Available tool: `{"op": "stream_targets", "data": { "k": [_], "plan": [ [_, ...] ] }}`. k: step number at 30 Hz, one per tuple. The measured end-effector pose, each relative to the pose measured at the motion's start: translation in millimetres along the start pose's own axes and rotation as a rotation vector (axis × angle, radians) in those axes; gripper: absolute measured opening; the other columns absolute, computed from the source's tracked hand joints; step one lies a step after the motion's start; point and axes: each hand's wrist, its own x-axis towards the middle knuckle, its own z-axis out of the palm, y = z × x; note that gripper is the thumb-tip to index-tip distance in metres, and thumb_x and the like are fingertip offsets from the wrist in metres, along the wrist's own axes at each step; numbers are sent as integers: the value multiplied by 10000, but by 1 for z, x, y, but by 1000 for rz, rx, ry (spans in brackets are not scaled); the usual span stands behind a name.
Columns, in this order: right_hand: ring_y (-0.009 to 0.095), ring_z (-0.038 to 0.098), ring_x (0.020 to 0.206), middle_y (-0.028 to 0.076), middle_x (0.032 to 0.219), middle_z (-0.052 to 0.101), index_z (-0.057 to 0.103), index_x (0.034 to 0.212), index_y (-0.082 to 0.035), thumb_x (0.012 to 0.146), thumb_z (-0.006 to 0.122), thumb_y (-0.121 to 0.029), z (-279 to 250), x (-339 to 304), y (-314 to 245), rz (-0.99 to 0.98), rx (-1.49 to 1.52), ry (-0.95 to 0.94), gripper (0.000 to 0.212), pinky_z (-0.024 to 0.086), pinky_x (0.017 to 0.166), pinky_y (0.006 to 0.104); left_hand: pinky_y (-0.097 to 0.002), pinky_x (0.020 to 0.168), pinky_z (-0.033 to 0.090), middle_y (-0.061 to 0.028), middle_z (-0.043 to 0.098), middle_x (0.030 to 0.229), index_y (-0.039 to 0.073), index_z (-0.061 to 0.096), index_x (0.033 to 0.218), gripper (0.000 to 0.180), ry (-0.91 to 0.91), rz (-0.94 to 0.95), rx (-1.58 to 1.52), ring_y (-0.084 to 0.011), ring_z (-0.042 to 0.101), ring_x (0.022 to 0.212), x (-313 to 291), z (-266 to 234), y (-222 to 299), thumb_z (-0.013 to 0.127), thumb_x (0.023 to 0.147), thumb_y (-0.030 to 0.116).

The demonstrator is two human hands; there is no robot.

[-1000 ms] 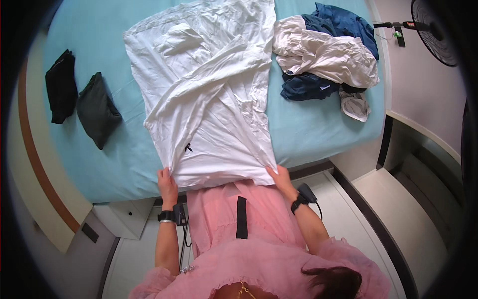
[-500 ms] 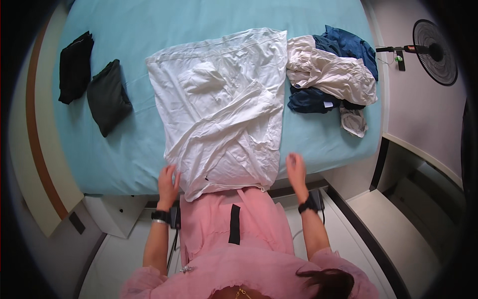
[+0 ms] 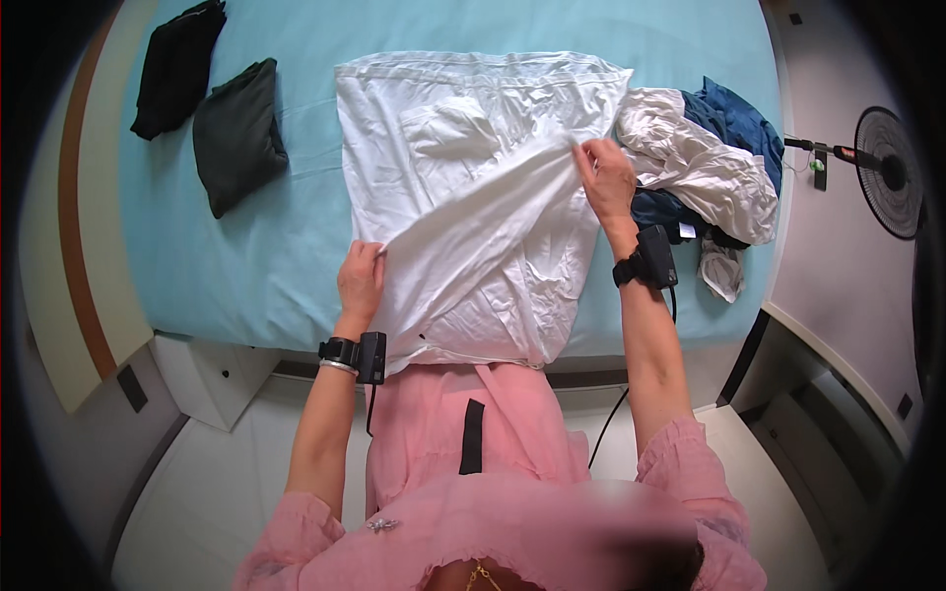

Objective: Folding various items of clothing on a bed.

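Observation:
A white shirt [image 3: 439,187] lies spread on the bed, wrinkled, with its near edge against my pink dress [image 3: 424,414]. My left hand [image 3: 362,281] pinches the shirt's cloth at its left edge. Farther away on the right, my right hand [image 3: 608,182] grips another part of the same shirt. Between the two hands a diagonal band of the cloth is drawn taut and slightly lifted. What lies under that band is hidden.
A light blue sheet covers the bed [image 3: 305,286]. Folded black clothing [image 3: 177,69] and a dark grey folded garment [image 3: 236,138] lie at left. Crumpled beige clothes [image 3: 705,163] and blue ones [image 3: 744,123] are heaped at right, near a black fan [image 3: 892,172].
Both hands have moved forward and taken hold of the white shirt, the right one much farther. The cloth between them has been pulled straight. The view has shifted a little.

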Motion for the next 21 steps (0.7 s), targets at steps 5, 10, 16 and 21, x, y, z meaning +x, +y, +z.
{"op": "stream_targets", "data": {
  "k": [5, 10, 16, 21],
  "plan": [
    [266, 539, 830, 76, 863, 563, 591, 883, -95, 795, 575, -210, 32, 3, 18, 0, -135, 38, 146, 397, 712, 370, -376, 734, 433, -143, 471, 1018, 42, 461, 1123, 367, 105, -97, -107, -323, 517, 909, 2, 10, 5, 571, 774, 70],
    [259, 528, 844, 138, 944, 524, 508, 1044, -12, 765, 598, -103, 26, -77, 18, 65, 57, 247, 307, 432, 732, 337, -398, 826, 385, -170, 442, 1067, -14, 434, 1120, 512, 359, -76, 134, -330, 463, 980, -53, 4, 4, 675, 706, 165],
    [114, 523, 616, 39, 675, 572, 563, 831, -22, 786, 637, -226, 23, -246, 23, 781, 355, 60, 221, 438, 579, 261, -341, 727, 420, -126, 541, 871, -28, 495, 1032, 551, 32, -635, -229, -245, 519, 783, -144, 45, -37, 724, 680, 329],
    [61, 498, 677, -5, 736, 579, 608, 861, -8, 786, 655, -281, 25, -330, 19, 1012, 582, -331, 287, 410, 619, 222, -277, 690, 445, -118, 633, 886, -60, 596, 928, 473, -203, -861, -687, -154, 579, 784, -170, 71, -48, 676, 741, 367]
  ]
}}
